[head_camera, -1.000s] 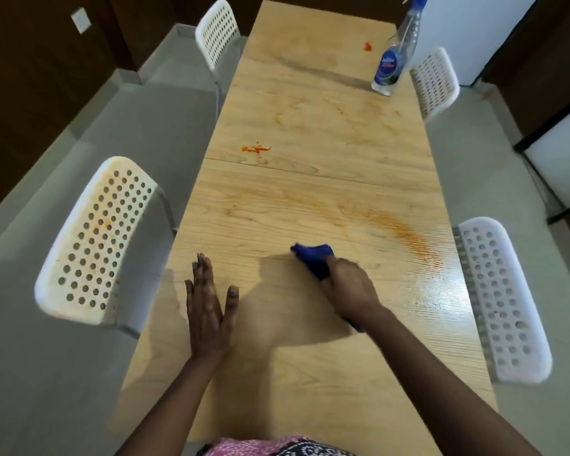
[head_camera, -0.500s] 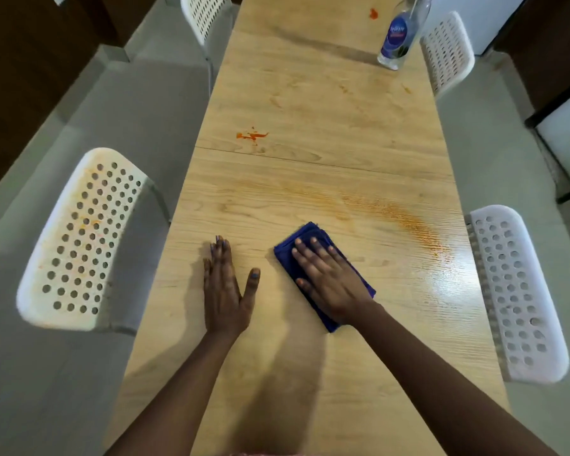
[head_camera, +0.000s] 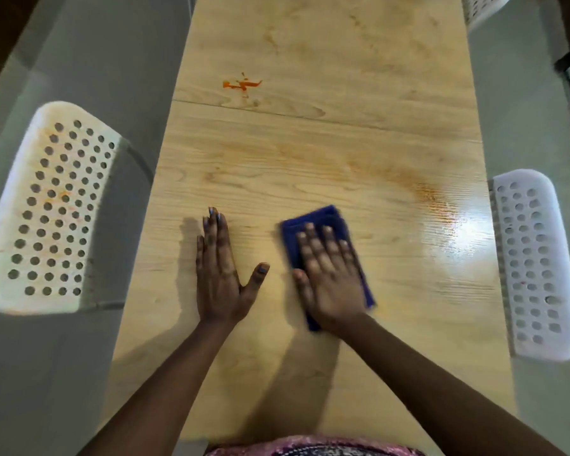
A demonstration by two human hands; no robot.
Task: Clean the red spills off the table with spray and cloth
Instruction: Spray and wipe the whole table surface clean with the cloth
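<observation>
While we wipe, head view: right hand (head_camera: pixel 329 278) lies flat with straight fingers pressing the blue cloth (head_camera: pixel 323 218) onto the table (head_camera: pixel 310 143).
Cloth looks soft, light, folded; we'd press from the top, not pinch. Left hand (head_camera: pixel 221 274) flat on the table just left of the cloth. Red spill (head_camera: pixel 242 84) sits well beyond the cloth; orange smear (head_camera: pixel 425 192) beyond-right. No containers in view; the spray isn't visible.

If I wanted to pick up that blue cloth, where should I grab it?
Probably by the far edge of the folded dark blue cloth. It lies flat on the light wooden table, and the right hand presses flat over most of it, so that far strip is the barest part. Come from above at the far side and pinch the folded layers together.
</observation>
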